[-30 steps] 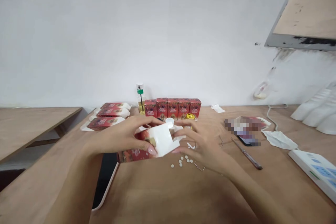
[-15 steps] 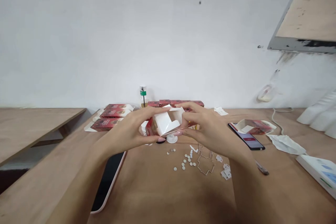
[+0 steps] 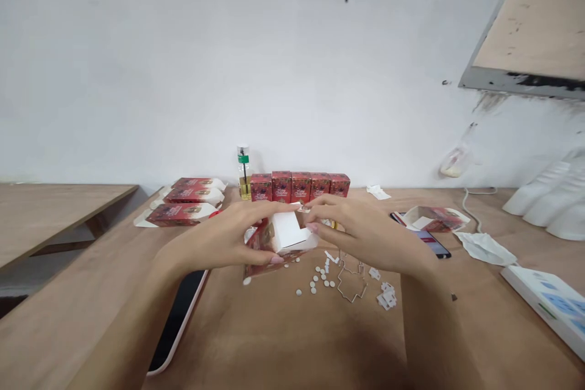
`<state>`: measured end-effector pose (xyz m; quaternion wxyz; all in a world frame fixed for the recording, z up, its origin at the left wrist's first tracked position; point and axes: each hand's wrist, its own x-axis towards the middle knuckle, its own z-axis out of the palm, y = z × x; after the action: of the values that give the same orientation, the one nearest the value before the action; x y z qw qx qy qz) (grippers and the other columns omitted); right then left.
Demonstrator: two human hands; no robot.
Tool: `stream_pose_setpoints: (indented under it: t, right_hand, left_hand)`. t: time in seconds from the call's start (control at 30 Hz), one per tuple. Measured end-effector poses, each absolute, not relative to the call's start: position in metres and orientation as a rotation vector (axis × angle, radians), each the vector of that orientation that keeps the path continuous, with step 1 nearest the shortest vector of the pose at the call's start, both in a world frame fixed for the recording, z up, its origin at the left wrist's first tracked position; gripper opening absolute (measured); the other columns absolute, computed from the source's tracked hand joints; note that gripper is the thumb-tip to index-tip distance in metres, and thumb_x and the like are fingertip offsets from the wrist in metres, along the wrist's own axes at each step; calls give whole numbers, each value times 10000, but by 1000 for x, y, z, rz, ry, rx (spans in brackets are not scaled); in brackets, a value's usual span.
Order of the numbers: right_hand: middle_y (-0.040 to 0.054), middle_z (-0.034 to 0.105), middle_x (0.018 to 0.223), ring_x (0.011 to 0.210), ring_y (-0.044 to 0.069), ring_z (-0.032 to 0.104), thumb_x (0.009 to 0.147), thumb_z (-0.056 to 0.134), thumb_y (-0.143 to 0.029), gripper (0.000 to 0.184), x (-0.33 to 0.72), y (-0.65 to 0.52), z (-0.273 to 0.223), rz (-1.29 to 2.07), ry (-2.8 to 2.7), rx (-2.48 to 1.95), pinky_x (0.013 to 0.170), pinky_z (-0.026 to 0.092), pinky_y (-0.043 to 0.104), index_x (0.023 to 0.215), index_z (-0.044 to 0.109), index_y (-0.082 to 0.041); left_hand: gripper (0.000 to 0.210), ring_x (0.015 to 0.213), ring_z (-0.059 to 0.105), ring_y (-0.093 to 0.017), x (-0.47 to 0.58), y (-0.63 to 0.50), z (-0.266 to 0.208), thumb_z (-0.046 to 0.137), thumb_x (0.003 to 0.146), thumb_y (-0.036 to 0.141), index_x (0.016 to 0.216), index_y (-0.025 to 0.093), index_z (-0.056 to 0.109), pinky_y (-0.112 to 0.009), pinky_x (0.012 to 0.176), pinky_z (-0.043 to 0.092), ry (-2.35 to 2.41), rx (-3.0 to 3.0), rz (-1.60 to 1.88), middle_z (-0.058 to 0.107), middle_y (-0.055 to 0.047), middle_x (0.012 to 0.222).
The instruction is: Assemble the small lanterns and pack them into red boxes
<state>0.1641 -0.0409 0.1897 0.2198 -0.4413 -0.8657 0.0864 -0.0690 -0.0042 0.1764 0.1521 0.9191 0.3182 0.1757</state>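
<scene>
Above the middle of the table I hold a small red cardboard box with white flaps and a white inside, its open end facing me. My left hand grips the box from the left, thumb below and fingers over the top. On the other side, my right hand pinches the flaps at the box's right edge with its fingertips. Small white discs, a thin bent outline piece and white paper scraps lie on the table below my hands.
Several closed red boxes stand in a row by the wall, beside a bottle. Flattened red boxes lie at left. A dark tablet sits under my left forearm. A phone, an open box and a white device are at right.
The box has turned and tipped in my hands, showing more of its red side. My right fingers have moved in onto its flaps. The view has shifted slightly.
</scene>
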Motion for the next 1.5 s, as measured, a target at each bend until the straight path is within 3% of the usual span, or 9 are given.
stream_pose_setpoints:
  t: [0.17,0.33,0.5,0.67,0.87,0.97,1.1,1.23,1.5]
  right_hand:
    - [13,679,894,762,156,590,894,498,-264,168,160,-28,186,207,-2278,-1255,636,387,276,886,664,-236]
    - [-31,653,744,624,125,557,829,562,-267,152,159,-23,185,304,-2206,-1312,546,333,239,969,623,-262]
    - [-45,588,651,555,107,518,818,545,-241,157,159,-23,183,429,-2113,-1300,513,325,237,962,607,-241]
    - [4,629,788,677,117,573,836,549,-253,145,157,-21,182,708,-1793,-1050,606,449,265,969,569,-201]
    - [15,660,820,666,111,609,834,593,-286,181,158,-24,186,950,-1615,-891,633,530,282,992,558,-206]
    - [31,675,899,712,123,633,827,617,-316,227,161,-24,187,1005,-1629,-895,679,554,307,1023,561,-216]
    - [45,664,1047,873,148,635,858,584,-354,255,166,-22,189,1128,-1710,-802,777,565,343,1087,586,-241]
    - [40,624,1166,1042,162,592,889,543,-347,214,168,-18,190,1182,-1753,-705,869,542,361,1059,638,-259]
    - [15,652,937,817,129,623,739,722,-326,206,156,-12,183,1218,-1706,-787,716,537,291,884,644,-201]
  left_hand:
    - [630,867,631,-191,-70,-4,175,650,759,333,1348,349,427,-262,705,490,942,2657,571,661,-11,1098]
    - [653,1039,590,-212,-70,-4,176,621,777,248,1371,374,379,-280,822,464,914,2705,535,600,-4,1225]
    - [590,1082,557,-227,-70,2,171,598,785,249,1339,342,417,-320,874,449,894,2723,576,572,-33,1226]
    - [485,1176,483,-252,-53,0,162,595,794,280,1252,280,436,-394,950,424,806,2572,968,505,-61,1296]
    - [612,1029,545,-238,-25,-13,148,654,752,413,1277,300,359,-365,803,488,932,2217,1527,506,-70,1252]
    - [639,1030,557,-238,-23,-13,147,648,758,448,1310,310,356,-365,806,487,980,2130,1532,543,-56,1220]
    - [351,1011,564,-229,-28,-7,149,629,779,412,1079,255,536,-347,799,474,960,2184,1539,608,-35,1107]
    - [251,878,584,-201,-31,-4,150,618,770,364,972,234,544,-330,722,474,912,2209,1527,625,-34,1007]
    - [293,928,603,-226,-27,-6,147,614,702,274,967,221,500,-338,748,481,907,2326,1549,627,-49,1016]
